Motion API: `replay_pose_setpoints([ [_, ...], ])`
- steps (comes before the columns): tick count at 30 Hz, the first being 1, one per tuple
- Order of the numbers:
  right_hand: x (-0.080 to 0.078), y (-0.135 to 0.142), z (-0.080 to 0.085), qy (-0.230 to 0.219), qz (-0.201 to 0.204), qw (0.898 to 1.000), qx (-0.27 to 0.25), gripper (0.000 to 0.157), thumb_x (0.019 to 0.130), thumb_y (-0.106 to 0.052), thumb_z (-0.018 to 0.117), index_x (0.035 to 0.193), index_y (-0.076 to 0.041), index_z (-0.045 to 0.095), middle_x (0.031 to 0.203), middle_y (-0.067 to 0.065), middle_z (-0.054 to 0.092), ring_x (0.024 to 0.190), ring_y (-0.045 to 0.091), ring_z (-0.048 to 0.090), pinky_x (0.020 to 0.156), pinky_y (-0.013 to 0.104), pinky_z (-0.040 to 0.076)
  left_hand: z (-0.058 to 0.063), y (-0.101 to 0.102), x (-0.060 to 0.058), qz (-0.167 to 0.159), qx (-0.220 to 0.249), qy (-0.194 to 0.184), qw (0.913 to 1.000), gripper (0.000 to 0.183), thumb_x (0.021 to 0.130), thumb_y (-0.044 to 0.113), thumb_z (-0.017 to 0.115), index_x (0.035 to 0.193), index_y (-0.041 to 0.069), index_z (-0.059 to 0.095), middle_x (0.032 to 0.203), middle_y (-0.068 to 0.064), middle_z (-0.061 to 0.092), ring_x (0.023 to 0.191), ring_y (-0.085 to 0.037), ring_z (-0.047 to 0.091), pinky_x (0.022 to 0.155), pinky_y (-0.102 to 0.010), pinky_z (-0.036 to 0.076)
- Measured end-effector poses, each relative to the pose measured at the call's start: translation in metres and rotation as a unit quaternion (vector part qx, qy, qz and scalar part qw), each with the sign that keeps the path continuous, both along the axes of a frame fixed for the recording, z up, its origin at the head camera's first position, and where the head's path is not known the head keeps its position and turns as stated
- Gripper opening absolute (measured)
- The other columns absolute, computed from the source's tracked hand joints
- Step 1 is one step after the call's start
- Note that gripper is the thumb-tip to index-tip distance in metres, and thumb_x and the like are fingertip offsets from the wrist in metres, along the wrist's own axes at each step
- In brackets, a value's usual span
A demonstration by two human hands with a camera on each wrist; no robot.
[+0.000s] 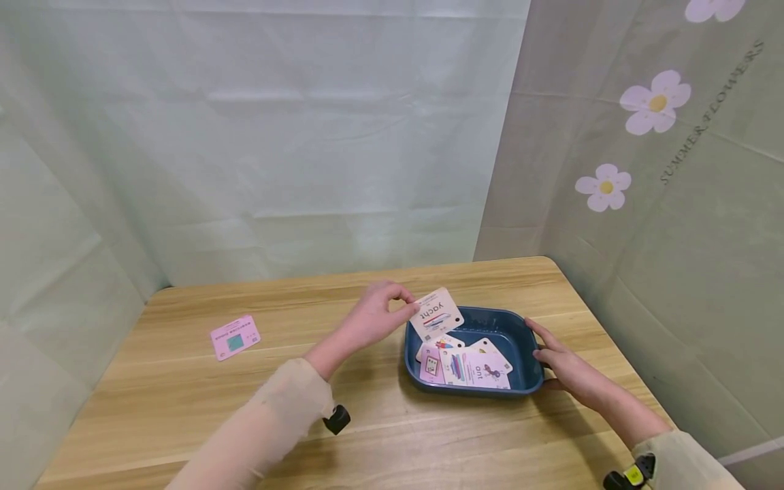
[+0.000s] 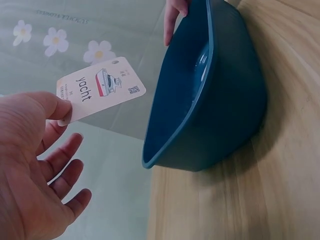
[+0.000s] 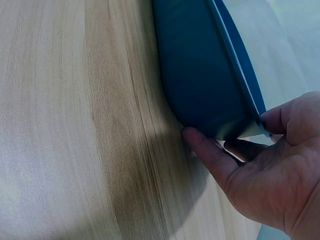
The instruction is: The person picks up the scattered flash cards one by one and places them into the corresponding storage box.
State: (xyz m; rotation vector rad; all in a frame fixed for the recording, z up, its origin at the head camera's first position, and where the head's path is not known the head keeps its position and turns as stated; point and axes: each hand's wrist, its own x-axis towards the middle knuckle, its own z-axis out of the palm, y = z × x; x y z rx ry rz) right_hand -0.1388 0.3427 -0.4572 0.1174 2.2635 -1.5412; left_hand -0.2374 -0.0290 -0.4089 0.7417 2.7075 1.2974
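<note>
Between thumb and index finger, my left hand (image 1: 372, 318) pinches a flash card (image 1: 437, 314) printed "yacht" above a boat picture. It holds the card tilted over the left end of a dark blue plastic tray (image 1: 517, 340). In the left wrist view the card (image 2: 102, 90) is apart from the tray's rim (image 2: 187, 120), and the other fingers are loosely bent. My right hand (image 1: 569, 371) grips the tray's right end, thumb at the rim and fingers against the outer side (image 3: 200, 75). Inside the tray lie several overlapping cards, among them an "ant" card (image 1: 486, 371).
A pink card (image 1: 235, 337) lies by itself on the left part of the wooden table (image 1: 184, 408). Pale cloth hangs behind the table, and a cloth with printed flowers (image 1: 657, 102) hangs at the right. A dark device sits at each wrist.
</note>
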Motion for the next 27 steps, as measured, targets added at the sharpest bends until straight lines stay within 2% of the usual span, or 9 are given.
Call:
replay_pose_setpoints([
  [6, 0.001, -0.001, 0.000, -0.001, -0.001, 1.000, -0.001, 0.067, 0.109, -0.014, 0.034, 0.165, -0.030, 0.000, 0.167, 0.022, -0.018, 0.147, 0.058, 0.007, 0.101, 0.066, 0.043, 0.000, 0.010, 0.003, -0.030, 0.003, 0.014, 0.9995, 0.012, 0.098, 0.033, 0.069, 0.099, 0.021, 0.071, 0.115, 0.001, 0.064, 0.121, -0.027, 0.053, 0.104, -0.049, 0.043],
  [11, 0.000, -0.001, 0.001, 0.001, 0.000, 1.000, 0.001, 0.068, 0.109, -0.015, 0.034, 0.165, -0.030, 0.000, 0.167, 0.021, -0.018, 0.147, 0.059, 0.007, 0.101, 0.065, 0.044, 0.001, 0.018, 0.005, -0.042, -0.008, 0.014, 0.9990, 0.012, 0.098, 0.034, 0.069, 0.098, 0.022, 0.071, 0.115, 0.003, 0.065, 0.121, -0.026, 0.054, 0.103, -0.048, 0.043],
  [22, 0.000, 0.000, 0.000, -0.001, -0.006, 1.000, 0.003, 0.067, 0.109, -0.014, 0.034, 0.165, -0.030, 0.001, 0.168, 0.020, -0.016, 0.148, 0.057, 0.008, 0.102, 0.064, 0.044, -0.003, 0.039, 0.007, -0.061, -0.054, 0.035, 0.9961, 0.012, 0.098, 0.033, 0.069, 0.094, 0.023, 0.072, 0.103, 0.006, 0.065, 0.116, -0.025, 0.054, 0.105, -0.043, 0.042],
  [27, 0.000, 0.000, 0.000, 0.003, 0.001, 1.000, -0.001, 0.067, 0.109, -0.014, 0.034, 0.165, -0.030, 0.000, 0.167, 0.021, -0.017, 0.148, 0.058, 0.006, 0.103, 0.066, 0.042, -0.007, 0.047, 0.008, -0.060, -0.086, 0.034, 0.9939, 0.013, 0.098, 0.035, 0.068, 0.094, 0.023, 0.071, 0.101, 0.007, 0.066, 0.108, -0.021, 0.056, 0.099, -0.040, 0.045],
])
